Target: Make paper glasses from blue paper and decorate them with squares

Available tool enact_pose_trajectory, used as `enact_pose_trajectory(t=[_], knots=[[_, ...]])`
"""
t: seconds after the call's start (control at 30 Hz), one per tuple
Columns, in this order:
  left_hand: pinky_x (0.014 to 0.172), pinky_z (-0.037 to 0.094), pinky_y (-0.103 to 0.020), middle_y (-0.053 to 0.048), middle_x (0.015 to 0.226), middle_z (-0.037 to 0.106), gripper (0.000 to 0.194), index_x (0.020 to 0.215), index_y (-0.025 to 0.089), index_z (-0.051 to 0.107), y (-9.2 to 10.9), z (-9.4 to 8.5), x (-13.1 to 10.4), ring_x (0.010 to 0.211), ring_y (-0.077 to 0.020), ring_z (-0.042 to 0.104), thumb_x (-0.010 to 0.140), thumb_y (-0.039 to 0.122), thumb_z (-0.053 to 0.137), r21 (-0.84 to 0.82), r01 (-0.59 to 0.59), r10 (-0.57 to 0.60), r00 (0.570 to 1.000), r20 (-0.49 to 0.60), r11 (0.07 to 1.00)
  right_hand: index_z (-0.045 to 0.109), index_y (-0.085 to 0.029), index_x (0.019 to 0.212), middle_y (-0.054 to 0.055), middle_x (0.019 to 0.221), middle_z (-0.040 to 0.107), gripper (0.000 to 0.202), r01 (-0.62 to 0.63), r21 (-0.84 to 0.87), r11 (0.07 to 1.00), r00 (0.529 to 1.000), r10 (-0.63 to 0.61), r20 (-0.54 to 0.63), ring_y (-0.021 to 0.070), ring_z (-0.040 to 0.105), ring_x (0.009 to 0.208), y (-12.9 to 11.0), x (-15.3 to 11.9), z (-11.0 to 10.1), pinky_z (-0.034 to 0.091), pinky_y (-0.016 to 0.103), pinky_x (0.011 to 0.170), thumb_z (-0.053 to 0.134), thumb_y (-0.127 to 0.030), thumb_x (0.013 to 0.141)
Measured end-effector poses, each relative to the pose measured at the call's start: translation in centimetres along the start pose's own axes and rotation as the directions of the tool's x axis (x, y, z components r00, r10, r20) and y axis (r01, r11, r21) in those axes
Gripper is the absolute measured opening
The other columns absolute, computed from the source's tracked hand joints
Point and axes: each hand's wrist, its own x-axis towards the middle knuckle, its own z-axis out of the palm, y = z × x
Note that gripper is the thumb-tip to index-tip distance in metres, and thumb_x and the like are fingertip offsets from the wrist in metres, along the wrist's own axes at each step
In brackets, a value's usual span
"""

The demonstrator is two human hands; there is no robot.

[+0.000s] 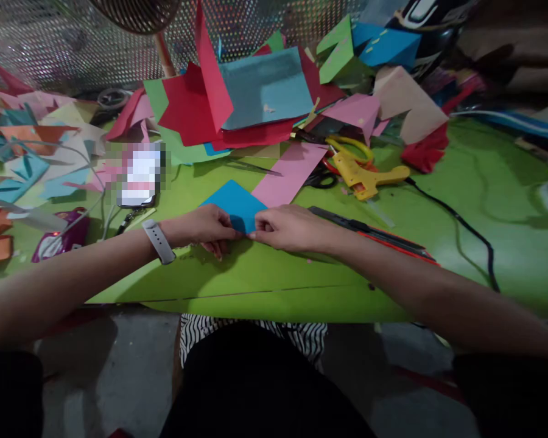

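Observation:
A blue piece of paper [234, 202] lies on the green table [265, 298], with one corner pointing away from me. My left hand [210, 225], with a pale watch band on its wrist, pinches the paper's near left edge. Close beside it, my right hand [285, 228] has its fingers closed on the near right edge. The fingertips of both hands almost meet at the paper's near end. Just behind the blue paper is a pink strip of paper [287, 173].
Behind the hands stands a pile of red, green and teal paper [269, 88]. A yellow glue gun [363, 176] with a black cord, scissors [322, 178] and a black-and-red cutter [374, 234] lie right. A phone [140, 176] and many coloured papers are left.

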Motion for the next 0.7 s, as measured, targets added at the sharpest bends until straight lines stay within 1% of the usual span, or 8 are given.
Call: enact_pose_trajectory(t=[0.07, 0.17, 0.3, 0.4, 0.47, 0.53, 0.6, 0.7], knots=[[0.058, 0.052, -0.027, 0.000, 0.053, 0.067, 0.039, 0.067, 0.020, 0.053, 0.1, 0.0, 0.0, 0.056, -0.0165, 0.069, 0.073, 0.051, 0.076, -0.031, 0.057, -0.058, 0.998, -0.016, 0.998, 0.063, -0.022, 0.080, 0.002, 0.077, 0.070, 0.026, -0.002, -0.013, 1.000, 1.000, 0.003, 0.031, 0.0165, 0.058, 0.066, 0.0, 0.2, -0.2, 0.029, 0.029, 0.056, 0.060, -0.046, 0.091], [0.058, 0.052, -0.029, 0.000, 0.053, 0.066, 0.044, 0.064, 0.020, 0.052, 0.1, 0.1, 0.1, 0.057, -0.0179, 0.068, 0.066, 0.052, 0.082, -0.015, 0.093, -0.094, 0.994, -0.052, 0.996, 0.063, -0.022, 0.080, 0.002, 0.075, 0.070, 0.026, -0.019, -0.015, 1.000, 0.999, 0.020, 0.047, 0.0164, 0.058, 0.067, -0.1, 0.5, -0.4, 0.030, 0.028, 0.056, 0.061, -0.046, 0.090], [0.054, 0.049, -0.028, -0.001, 0.051, 0.064, 0.050, 0.055, 0.020, 0.047, -0.1, -0.2, -0.2, 0.052, -0.0166, 0.065, 0.067, 0.056, 0.080, 0.074, 0.093, -0.085, 0.992, -0.098, 0.993, 0.061, -0.021, 0.075, -0.001, 0.063, 0.068, 0.028, -0.047, 0.051, 0.998, 0.994, 0.041, 0.105, 0.0149, 0.062, 0.064, -0.1, 0.7, -0.7, 0.035, 0.026, 0.058, 0.064, -0.044, 0.090], [0.051, 0.049, -0.026, -0.001, 0.049, 0.064, 0.051, 0.052, 0.020, 0.047, -0.6, -0.9, -1.1, 0.046, -0.0138, 0.060, 0.068, 0.056, 0.079, 0.120, 0.113, -0.098, 0.987, -0.129, 0.986, 0.058, -0.020, 0.070, -0.003, 0.057, 0.066, 0.029, -0.062, 0.136, 0.989, 0.988, 0.041, 0.146, 0.0137, 0.065, 0.061, 0.0, 0.8, -0.9, 0.039, 0.025, 0.061, 0.065, -0.040, 0.090], [0.050, 0.048, -0.026, 0.000, 0.048, 0.062, 0.050, 0.052, 0.020, 0.050, -1.5, -1.6, -2.0, 0.043, -0.0125, 0.058, 0.071, 0.058, 0.075, 0.146, 0.113, -0.091, 0.985, -0.146, 0.983, 0.057, -0.020, 0.067, -0.003, 0.055, 0.065, 0.030, -0.076, 0.183, 0.980, 0.986, 0.045, 0.163, 0.0133, 0.066, 0.058, 0.2, 0.8, -1.0, 0.042, 0.025, 0.062, 0.066, -0.038, 0.089], [0.049, 0.047, -0.026, -0.001, 0.047, 0.061, 0.051, 0.052, 0.020, 0.053, -2.7, -2.4, -3.0, 0.042, -0.0124, 0.056, 0.075, 0.062, 0.070, 0.177, 0.086, -0.059, 0.987, -0.152, 0.981, 0.056, -0.020, 0.066, -0.003, 0.054, 0.064, 0.031, -0.087, 0.232, 0.969, 0.983, 0.046, 0.179, 0.0131, 0.065, 0.055, 0.6, 0.8, -0.9, 0.045, 0.026, 0.063, 0.067, -0.038, 0.088], [0.047, 0.046, -0.027, -0.002, 0.048, 0.062, 0.054, 0.051, 0.020, 0.054, -4.2, -3.3, -3.8, 0.042, -0.0137, 0.056, 0.075, 0.067, 0.068, 0.194, 0.096, -0.060, 0.981, -0.182, 0.976, 0.056, -0.019, 0.065, -0.002, 0.053, 0.064, 0.031, -0.099, 0.278, 0.955, 0.979, 0.043, 0.200, 0.0132, 0.064, 0.052, 1.1, 0.6, -0.9, 0.046, 0.027, 0.062, 0.068, -0.038, 0.087], [0.048, 0.046, -0.029, -0.005, 0.051, 0.063, 0.054, 0.049, 0.020, 0.056, -6.2, -4.6, -4.8, 0.049, -0.0178, 0.061, 0.073, 0.066, 0.071, 0.150, 0.219, -0.175, 0.950, -0.258, 0.964, 0.055, -0.020, 0.063, -0.001, 0.054, 0.064, 0.032, -0.130, 0.313, 0.941, 0.972, 0.058, 0.227, 0.0130, 0.063, 0.051, 2.2, 0.1, -0.9, 0.047, 0.027, 0.060, 0.067, -0.038, 0.086]])
